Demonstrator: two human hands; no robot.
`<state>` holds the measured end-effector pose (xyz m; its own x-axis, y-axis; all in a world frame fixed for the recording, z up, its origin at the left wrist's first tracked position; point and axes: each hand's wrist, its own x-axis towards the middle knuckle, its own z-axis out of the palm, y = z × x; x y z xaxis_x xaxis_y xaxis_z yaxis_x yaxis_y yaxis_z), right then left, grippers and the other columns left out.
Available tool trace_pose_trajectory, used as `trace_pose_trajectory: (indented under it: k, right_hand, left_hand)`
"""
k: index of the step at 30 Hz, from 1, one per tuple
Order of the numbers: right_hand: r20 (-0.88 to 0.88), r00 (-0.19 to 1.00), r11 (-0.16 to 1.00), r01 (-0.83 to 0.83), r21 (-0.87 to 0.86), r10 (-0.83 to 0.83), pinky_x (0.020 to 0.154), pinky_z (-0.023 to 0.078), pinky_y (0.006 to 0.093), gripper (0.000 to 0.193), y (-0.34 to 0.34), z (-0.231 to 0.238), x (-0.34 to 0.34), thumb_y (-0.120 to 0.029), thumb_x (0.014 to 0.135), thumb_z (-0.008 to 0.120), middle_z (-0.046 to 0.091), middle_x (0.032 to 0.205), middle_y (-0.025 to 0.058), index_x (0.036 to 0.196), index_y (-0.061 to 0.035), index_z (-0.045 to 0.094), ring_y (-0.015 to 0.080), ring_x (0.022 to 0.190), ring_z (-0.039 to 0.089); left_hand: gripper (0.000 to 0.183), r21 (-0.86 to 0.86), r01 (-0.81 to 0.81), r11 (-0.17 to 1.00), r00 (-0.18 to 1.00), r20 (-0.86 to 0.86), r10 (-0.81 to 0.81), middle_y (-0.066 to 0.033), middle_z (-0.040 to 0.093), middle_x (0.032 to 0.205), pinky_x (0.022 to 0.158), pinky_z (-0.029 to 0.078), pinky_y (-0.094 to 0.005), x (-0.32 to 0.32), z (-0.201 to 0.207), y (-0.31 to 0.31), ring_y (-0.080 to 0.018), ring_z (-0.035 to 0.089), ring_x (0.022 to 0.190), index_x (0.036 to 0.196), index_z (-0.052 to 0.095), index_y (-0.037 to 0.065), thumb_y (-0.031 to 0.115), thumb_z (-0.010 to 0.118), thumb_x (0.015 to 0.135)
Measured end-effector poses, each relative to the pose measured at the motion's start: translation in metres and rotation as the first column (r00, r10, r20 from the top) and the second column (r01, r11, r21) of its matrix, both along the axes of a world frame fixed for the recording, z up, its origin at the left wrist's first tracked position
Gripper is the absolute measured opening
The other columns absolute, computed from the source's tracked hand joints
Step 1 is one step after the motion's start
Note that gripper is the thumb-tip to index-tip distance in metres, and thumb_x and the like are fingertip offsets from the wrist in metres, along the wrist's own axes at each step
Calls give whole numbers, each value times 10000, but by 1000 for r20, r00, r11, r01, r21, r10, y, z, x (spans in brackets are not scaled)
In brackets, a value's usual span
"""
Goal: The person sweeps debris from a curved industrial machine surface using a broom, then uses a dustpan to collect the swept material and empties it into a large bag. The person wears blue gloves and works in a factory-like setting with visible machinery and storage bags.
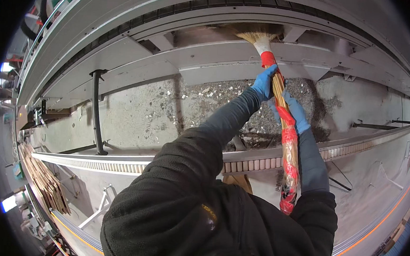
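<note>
A long straw broom point(278, 88) runs from beside my body up and away toward a large grey machine. Red tape and clear wrap bind its handle. My left hand point(265, 82), in a blue glove, is closed around it just below the upper red band. Lower down, my right hand point(295, 111), also in a blue glove, grips the shaft from the right side. The spread bristles point(256, 37) reach into a recess of the machine frame point(214, 64), where the tips blur into the brownish surface. Parts of my fingers are hidden behind the shaft.
Small pale scraps point(208, 91) litter the grey floor below the machine. A roller rail point(254, 165) crosses close in front of me, and a black support leg point(97, 113) stands at left. Wooden strips point(44, 178) are stacked further left. An orange line edges another rail point(373, 239) at right.
</note>
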<state>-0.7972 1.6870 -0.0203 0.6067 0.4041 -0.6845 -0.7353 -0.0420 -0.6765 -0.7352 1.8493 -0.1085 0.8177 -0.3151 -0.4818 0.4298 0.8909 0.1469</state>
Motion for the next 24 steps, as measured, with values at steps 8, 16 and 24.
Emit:
trace_pose_trajectory:
  k: [8,16,24]
  right_hand:
    - [-234,969,996,87,8,-83,502,473,282,597,-68,56,-86,-631,1050,512,710,958,156,1344,-114,560,146,575,578]
    - [-138,986,991,102,84,-90,538,528,286,550,-39,59,-52,-585,1036,574,717,1000,155,1259,-83,586,177,709,680]
    - [-239,959,988,156,7,-149,572,569,313,609,-82,63,-108,-606,1036,555,688,967,148,1321,-67,553,194,711,677]
  left_hand:
    - [361,311,15,950,998,-59,3,-159,661,906,710,609,-503,-93,39,-60,-324,690,799,1176,536,71,373,659,1024]
    - [352,418,-153,895,986,118,114,-148,665,881,594,604,-446,-54,69,-44,-307,696,736,1116,530,59,375,656,1027]
    - [263,441,5,897,991,-124,55,-93,638,829,617,556,-438,-110,34,-113,-261,641,704,1056,595,79,335,646,1019]
